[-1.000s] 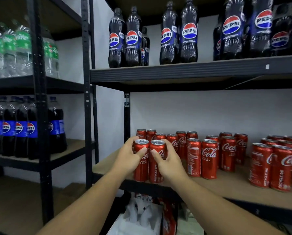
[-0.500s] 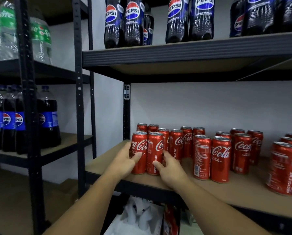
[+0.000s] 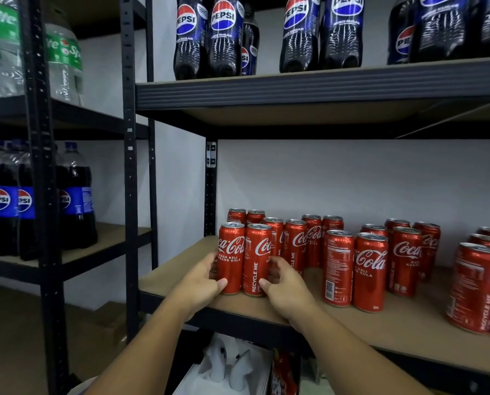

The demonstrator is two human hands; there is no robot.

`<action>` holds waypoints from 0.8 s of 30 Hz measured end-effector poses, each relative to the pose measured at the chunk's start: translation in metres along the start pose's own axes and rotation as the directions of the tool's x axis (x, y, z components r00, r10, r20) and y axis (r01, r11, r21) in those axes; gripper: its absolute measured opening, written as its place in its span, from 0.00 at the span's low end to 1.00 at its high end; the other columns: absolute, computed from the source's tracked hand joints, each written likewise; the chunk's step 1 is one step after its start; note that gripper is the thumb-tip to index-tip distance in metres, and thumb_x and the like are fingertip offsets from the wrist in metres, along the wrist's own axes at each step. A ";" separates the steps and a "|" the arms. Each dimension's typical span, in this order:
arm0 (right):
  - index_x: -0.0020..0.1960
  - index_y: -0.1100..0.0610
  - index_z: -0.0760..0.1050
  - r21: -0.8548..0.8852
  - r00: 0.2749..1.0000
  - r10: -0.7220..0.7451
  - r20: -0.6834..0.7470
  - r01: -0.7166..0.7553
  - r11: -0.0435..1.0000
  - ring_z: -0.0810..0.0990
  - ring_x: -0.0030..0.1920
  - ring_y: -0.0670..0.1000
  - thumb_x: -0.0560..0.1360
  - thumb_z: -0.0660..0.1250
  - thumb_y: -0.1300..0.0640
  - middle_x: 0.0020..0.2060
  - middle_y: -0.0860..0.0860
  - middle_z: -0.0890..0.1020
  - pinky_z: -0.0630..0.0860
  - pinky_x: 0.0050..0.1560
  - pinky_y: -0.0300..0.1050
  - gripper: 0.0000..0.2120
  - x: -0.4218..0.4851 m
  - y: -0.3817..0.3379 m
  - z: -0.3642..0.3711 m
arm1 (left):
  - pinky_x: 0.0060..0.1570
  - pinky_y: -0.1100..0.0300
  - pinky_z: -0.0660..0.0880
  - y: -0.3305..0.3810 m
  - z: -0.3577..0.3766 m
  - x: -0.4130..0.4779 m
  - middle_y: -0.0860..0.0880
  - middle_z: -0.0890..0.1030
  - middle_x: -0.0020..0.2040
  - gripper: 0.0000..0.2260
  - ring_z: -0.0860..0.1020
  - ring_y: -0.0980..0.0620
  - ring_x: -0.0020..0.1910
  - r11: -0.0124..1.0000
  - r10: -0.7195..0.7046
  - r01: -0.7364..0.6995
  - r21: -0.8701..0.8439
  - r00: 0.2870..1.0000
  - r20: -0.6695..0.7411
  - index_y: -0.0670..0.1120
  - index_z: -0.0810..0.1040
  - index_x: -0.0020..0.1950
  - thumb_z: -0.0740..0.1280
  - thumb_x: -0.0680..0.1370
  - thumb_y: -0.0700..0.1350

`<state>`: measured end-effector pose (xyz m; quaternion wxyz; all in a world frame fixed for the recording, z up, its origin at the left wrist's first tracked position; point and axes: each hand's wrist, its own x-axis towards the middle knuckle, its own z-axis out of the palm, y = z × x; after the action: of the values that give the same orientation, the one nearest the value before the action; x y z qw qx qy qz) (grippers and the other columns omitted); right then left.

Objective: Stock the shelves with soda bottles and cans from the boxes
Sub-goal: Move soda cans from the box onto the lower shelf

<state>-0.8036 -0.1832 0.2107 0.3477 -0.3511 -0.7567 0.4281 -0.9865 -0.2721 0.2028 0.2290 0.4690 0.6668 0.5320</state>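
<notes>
Both forearms reach forward and up. The left hand [image 3: 198, 283] curls its fingers low around the left can [image 3: 231, 258], and the right hand [image 3: 288, 292] clasps the right can [image 3: 256, 260] likewise. These two slim, glossy red metal cylinders stand upright, touching, at the front left corner of the pale board shelf [image 3: 175, 276] (the other cans [image 3: 370, 275] overlap too much to count).

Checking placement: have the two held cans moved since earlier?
Yes. The two held cans went deeper onto the shelf, now set back from the barcode-facing can.
</notes>
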 end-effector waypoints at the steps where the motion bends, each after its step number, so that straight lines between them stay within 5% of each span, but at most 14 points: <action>1: 0.77 0.50 0.65 -0.007 1.000 -0.002 -0.006 0.002 1.000 0.76 0.65 0.47 0.79 0.71 0.58 0.67 0.47 0.77 0.73 0.67 0.44 0.29 0.001 0.001 0.001 | 0.68 0.54 0.72 -0.001 0.000 0.001 0.53 0.77 0.68 0.30 0.74 0.54 0.67 1.000 0.002 -0.002 -0.012 1.000 -0.011 0.54 0.64 0.79 0.68 0.81 0.35; 5: 0.77 0.49 0.65 -0.022 0.999 -0.033 0.000 0.033 0.999 0.74 0.66 0.45 0.77 0.74 0.54 0.67 0.46 0.76 0.71 0.67 0.44 0.32 -0.001 -0.001 0.002 | 0.62 0.57 0.75 -0.002 0.001 0.001 0.55 0.77 0.64 0.31 0.76 0.56 0.63 0.999 0.023 -0.025 -0.044 0.999 -0.044 0.52 0.64 0.78 0.71 0.79 0.37; 10: 0.80 0.48 0.61 0.043 0.999 -0.017 0.036 0.016 0.999 0.71 0.73 0.50 0.82 0.66 0.61 0.74 0.49 0.72 0.70 0.70 0.47 0.30 -0.001 0.000 -0.002 | 0.64 0.55 0.74 0.000 -0.001 0.000 0.50 0.74 0.71 0.35 0.74 0.53 0.66 0.998 0.035 -0.038 -0.054 0.998 -0.055 0.55 0.60 0.80 0.72 0.78 0.37; 16: 0.78 0.50 0.65 0.029 0.999 -0.026 0.022 0.025 0.999 0.76 0.62 0.45 0.80 0.69 0.60 0.68 0.48 0.77 0.73 0.65 0.44 0.28 0.003 0.001 0.002 | 0.71 0.50 0.71 -0.002 -0.002 0.000 0.50 0.73 0.73 0.33 0.73 0.52 0.70 0.999 0.029 -0.030 -0.019 0.998 -0.051 0.53 0.61 0.80 0.69 0.80 0.36; 24: 0.75 0.50 0.67 -0.003 0.998 -0.059 0.027 0.059 0.998 0.78 0.55 0.41 0.78 0.73 0.56 0.58 0.43 0.77 0.74 0.54 0.34 0.28 0.006 0.003 0.003 | 0.56 0.63 0.74 -0.002 0.000 -0.001 0.55 0.77 0.63 0.28 0.76 0.56 0.64 0.997 0.046 -0.050 -0.062 0.997 -0.066 0.54 0.66 0.76 0.70 0.80 0.36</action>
<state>-0.8082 -0.1786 0.2079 0.3493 -0.3235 -0.7722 0.4208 -0.9867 -0.2733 0.2005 0.2093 0.4597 0.6452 0.5732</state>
